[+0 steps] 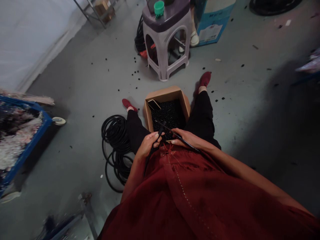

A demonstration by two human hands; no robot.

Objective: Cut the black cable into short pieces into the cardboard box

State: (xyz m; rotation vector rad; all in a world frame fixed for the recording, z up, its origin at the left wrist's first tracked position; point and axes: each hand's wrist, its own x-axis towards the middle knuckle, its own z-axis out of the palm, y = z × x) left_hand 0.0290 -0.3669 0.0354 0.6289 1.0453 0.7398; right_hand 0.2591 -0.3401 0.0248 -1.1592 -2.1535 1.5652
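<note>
Between my legs stands an open cardboard box (pixel 148 115) filled with small black pieces (pixel 170 111). A phone (pixel 154 105) lies in its far left corner. My left hand (pixel 150 142) is closed around a black hose (pixel 149 156) that runs down across my lap, its end over the box's near side. In my right hand (pixel 184 137) is a long, thin, dark tool (pixel 190 146). The tool's tip points left across the box, close to the hose end; its exact kind is unclear. On the floor at left lies a coil of black hose (pixel 115 133).
Ahead stands a plastic stool (pixel 163 43) carrying a green-capped bottle (pixel 159 8). Behind it are a blue carton (pixel 212 25) and another person's shoe (pixel 194 39). A wheeled blue cart (pixel 45 125) is at left. Small black bits dot the floor (pixel 100 83).
</note>
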